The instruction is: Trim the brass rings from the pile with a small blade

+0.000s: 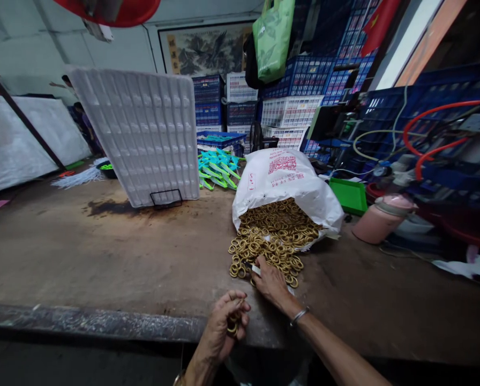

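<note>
A heap of gold-coloured rings spills onto the table from the mouth of a white woven sack lying on its side. Close to the table's front edge, my left hand is closed around several gold rings, some showing below its fingers. My right hand, with a metal bangle at the wrist, reaches to the near side of the heap. Its fingers are closed on a small tool with a white part and a dark tip; its exact kind cannot be made out. The tip lies against the rings.
A ribbed translucent plastic tray leans upright on a black wire stand to the left. Behind are green and turquoise plastic pieces and stacked crates. At right are a green tray and a pink bottle.
</note>
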### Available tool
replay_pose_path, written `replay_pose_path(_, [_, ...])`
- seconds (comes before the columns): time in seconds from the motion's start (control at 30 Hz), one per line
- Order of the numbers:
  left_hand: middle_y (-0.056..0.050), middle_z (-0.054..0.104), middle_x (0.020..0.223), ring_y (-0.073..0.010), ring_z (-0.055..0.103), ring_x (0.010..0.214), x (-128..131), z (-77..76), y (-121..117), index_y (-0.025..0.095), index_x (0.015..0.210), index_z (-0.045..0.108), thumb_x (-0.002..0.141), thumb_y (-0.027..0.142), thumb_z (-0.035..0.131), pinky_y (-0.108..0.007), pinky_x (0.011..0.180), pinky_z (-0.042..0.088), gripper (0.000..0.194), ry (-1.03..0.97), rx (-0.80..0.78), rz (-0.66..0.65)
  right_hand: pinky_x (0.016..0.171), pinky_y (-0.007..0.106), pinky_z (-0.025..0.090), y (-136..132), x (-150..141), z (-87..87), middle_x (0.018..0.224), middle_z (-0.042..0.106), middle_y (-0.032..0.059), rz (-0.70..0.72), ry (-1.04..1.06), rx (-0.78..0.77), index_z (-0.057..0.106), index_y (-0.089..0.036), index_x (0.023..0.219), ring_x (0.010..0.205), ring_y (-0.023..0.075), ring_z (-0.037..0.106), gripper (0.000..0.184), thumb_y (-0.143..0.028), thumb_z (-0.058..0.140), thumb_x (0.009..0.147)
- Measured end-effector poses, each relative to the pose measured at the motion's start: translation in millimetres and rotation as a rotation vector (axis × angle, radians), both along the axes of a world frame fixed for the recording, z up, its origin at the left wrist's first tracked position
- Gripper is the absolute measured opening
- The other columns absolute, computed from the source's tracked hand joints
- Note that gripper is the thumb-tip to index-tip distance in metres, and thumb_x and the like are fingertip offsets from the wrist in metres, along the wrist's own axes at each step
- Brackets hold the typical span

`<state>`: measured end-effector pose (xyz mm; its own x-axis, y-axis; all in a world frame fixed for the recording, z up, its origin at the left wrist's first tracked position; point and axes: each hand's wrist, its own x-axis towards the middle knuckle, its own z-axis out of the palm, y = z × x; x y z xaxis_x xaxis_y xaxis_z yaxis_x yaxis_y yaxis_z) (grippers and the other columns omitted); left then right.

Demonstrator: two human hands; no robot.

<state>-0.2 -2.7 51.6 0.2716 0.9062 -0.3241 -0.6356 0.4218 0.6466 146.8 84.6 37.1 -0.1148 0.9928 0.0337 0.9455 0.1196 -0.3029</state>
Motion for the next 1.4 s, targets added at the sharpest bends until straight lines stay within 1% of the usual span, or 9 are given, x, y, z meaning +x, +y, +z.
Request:
replay_pose_path(0.23, [0.000,0.055,0.067,-0.0062,0.050,0.052,-3,-4.9,3,0.014,0.071,0.050,0.063,0.027,0.069,-0.012,0.036,0.025,0.024,-0.095,-0.101,0.064,0.054,0.022,0.023,-4,2,0.2,0.063,0.056,-0.0009,0.037,0.094,0.013,0.051,-0.020,0.083,0.057,0.0110,0.048,0.012,-0.015,0.045,0.074])
replay_pose_path(0.37, [-0.002,0.058,0.070,-0.0066,0.051,0.053,-6,-6.5,6,0.015,0.071,0.048,0.062,0.022,0.070,-0.012,0.036,0.026,0.025,-0.106,-0.141,0.109,0.054,0.020,0.027,-9,-3,4.1,0.059,0.050,-0.0031,0.046,0.357,0.034,0.050,-0.019,0.072,0.055,0.0101,0.043,0.007,-0.022,0.044,0.074])
replay_pose_path(0.43, [-0.002,0.058,0.073,-0.0067,0.052,0.054,-5,-6.0,7,0.015,0.073,0.048,0.062,0.022,0.070,-0.012,0.036,0.027,0.025,-0.090,-0.143,0.124,0.055,0.020,0.030,-15,-7,9.2,0.057,0.048,-0.0036,0.041,0.518,0.015,0.048,-0.019,0.064,0.056,0.0102,0.043,0.014,-0.028,0.044,0.074])
replay_pose_path(0.6, [0.000,0.058,0.073,-0.0063,0.052,0.052,0,-7.6,8,0.016,0.087,0.051,0.062,0.029,0.070,-0.011,0.036,0.025,0.033,-0.002,-0.086,0.147,0.056,0.021,0.036,-33,-14,16.6,0.052,0.051,-0.0033,0.038,0.790,-0.146,0.051,-0.018,0.061,0.053,0.0105,0.046,0.022,-0.035,0.044,0.074])
replay_pose_path(0.77, [0.002,0.056,0.063,-0.0049,0.045,0.046,7,-12.9,8,0.016,0.093,0.052,0.064,0.038,0.067,-0.012,0.035,0.023,0.039,0.130,0.000,0.150,0.054,0.022,0.035,-44,-16,9.2,0.053,0.053,-0.0013,0.082,0.763,-0.219,0.053,-0.017,0.060,0.054,0.0112,0.047,0.033,-0.043,0.040,0.076])
replay_pose_path(0.97, [0.005,0.047,0.047,-0.0032,0.032,0.037,9,-15.2,7,0.014,0.068,0.054,0.066,0.046,0.062,-0.015,0.035,0.021,0.033,0.424,0.081,0.153,0.049,0.021,0.032,-49,-19,11.8,0.050,0.048,-0.0023,0.112,0.722,-0.291,0.048,-0.017,0.055,0.051,0.0098,0.043,0.039,-0.046,0.036,0.078])
replay_pose_path(1.17, [0.003,0.048,0.051,-0.0061,0.042,0.049,9,-14.7,6,0.014,0.055,0.053,0.067,0.038,0.063,-0.017,0.048,0.034,0.028,0.567,0.323,0.218,0.048,0.021,0.031,-48,-20,12.0,0.047,0.045,-0.0032,0.096,0.710,-0.319,0.047,-0.017,0.053,0.048,0.0091,0.041,0.038,-0.043,0.036,0.079])
replay_pose_path(1.27, [0.004,0.045,0.049,-0.0051,0.038,0.043,8,-13.3,5,0.015,0.058,0.052,0.068,0.039,0.061,-0.017,0.042,0.031,0.028,0.560,0.240,0.143,0.048,0.021,0.031,-48,-20,8.1,0.048,0.047,-0.0032,0.076,0.710,-0.309,0.048,-0.017,0.055,0.048,0.0096,0.042,0.034,-0.041,0.038,0.077])
replay_pose_path(1.4, [0.006,0.043,0.050,-0.0032,0.031,0.034,5,-11.8,1,0.017,0.065,0.048,0.070,0.045,0.056,-0.015,0.032,0.022,0.030,0.418,0.102,0.030,0.049,0.021,0.033,-48,-21,5.2,0.050,0.052,-0.0026,0.072,0.719,-0.288,0.051,-0.017,0.058,0.051,0.0100,0.046,0.031,-0.039,0.039,0.077])
